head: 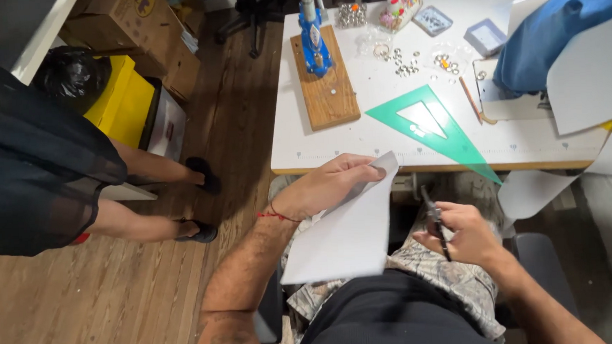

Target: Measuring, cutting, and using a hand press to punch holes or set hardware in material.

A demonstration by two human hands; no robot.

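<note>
The left hand (324, 185) grips a white sheet of paper (344, 236) at its upper corner, fingers (351, 168) curled over the top edge with the thumb beneath, so the sheet hangs down over the person's lap, just short of the worktop (318, 140) edge. The right hand (466, 235) is closed around dark-handled scissors (436, 222), whose tip points up and away from the fingers toward the worktop's near edge; whether the blades are parted cannot be told. The scissors sit just to the right of the paper, apart from it.

Beyond the left fingers, on the worktop, a green transparent set square (433, 127) lies flat, its long point overhanging the near edge above the right hand. Farther off stands a blue hand press (313, 35) on a wooden board (326, 87), with small metal eyelets (405, 62) scattered to its right. A pencil (470, 99) lies beyond the set square, and blue fabric (557, 30) drapes far to the right. To the left of the left hand, another person's legs (146, 194) stand on the wooden floor (83, 309).
</note>
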